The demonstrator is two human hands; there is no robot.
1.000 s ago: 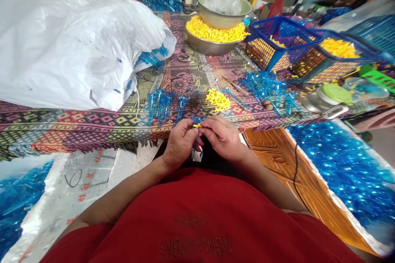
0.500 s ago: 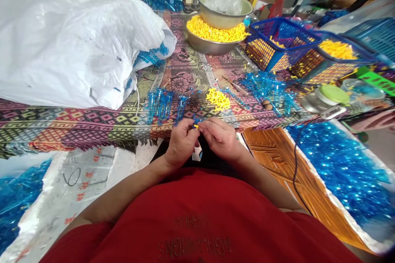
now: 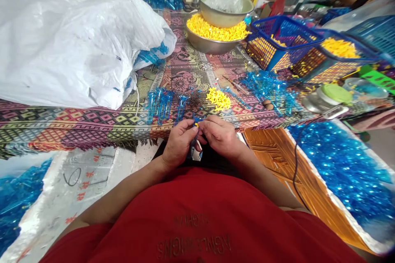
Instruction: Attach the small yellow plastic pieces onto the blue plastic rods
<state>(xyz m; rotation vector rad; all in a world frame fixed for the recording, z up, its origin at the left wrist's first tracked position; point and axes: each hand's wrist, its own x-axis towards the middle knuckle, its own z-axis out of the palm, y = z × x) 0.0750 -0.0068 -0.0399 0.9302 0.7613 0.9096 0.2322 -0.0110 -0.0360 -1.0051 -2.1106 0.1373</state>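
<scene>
Pretty fiddly bit of handwork here: a small blue plastic piece (image 3: 195,131) with a yellow peg (image 3: 195,124) showing at its top is pinched between the left hand (image 3: 178,144) and the right hand (image 3: 220,137), right over the table edge. Both hands are curled in and pressed close, fingertips meeting on the piece, though exactly which fingers have the peg can't be made out. The forearms (image 3: 123,193) are angled inward and the wrists are held just off the belly, apparently to keep the small part steady. Loose yellow pegs (image 3: 218,99) and clusters of blue parts (image 3: 159,107) are laid out on the patterned cloth (image 3: 185,70) just ahead, seemingly so they can be reached easily. More yellow pegs are heaped in a steel bowl (image 3: 203,45) and a blue basket (image 3: 265,51), and a big heap of blue parts (image 3: 345,168) is kept in a white-edged tray (image 3: 327,185) by the right side.
</scene>
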